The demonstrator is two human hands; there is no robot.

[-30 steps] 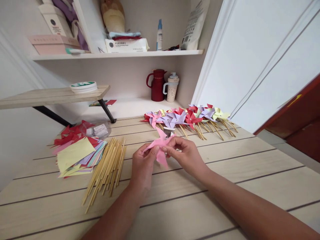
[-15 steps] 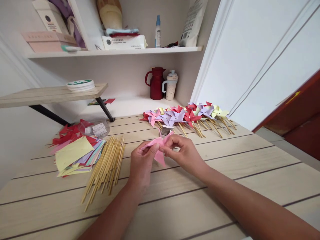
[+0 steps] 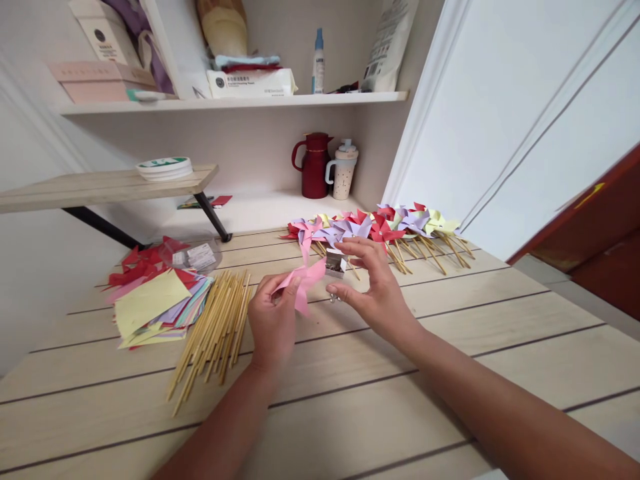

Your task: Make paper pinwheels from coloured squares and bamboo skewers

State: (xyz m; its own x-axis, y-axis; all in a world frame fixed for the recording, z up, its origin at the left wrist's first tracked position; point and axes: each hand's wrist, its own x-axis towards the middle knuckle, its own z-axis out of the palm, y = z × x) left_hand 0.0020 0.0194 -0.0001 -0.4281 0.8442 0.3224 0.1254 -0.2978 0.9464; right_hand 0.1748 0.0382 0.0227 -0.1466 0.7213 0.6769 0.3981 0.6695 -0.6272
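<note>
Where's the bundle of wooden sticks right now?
In the head view the wooden sticks lie on the table, left of the left hand and right beside the stack of coloured paper.

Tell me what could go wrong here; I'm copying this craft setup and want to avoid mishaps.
The left hand alone pinches the folded pink pinwheel, so its folds may spring open. The right hand reaches over the small box of pins, which could tip and spill or prick a fingertip. The wooden sticks lie loose beside the left forearm and could roll if nudged.
</note>
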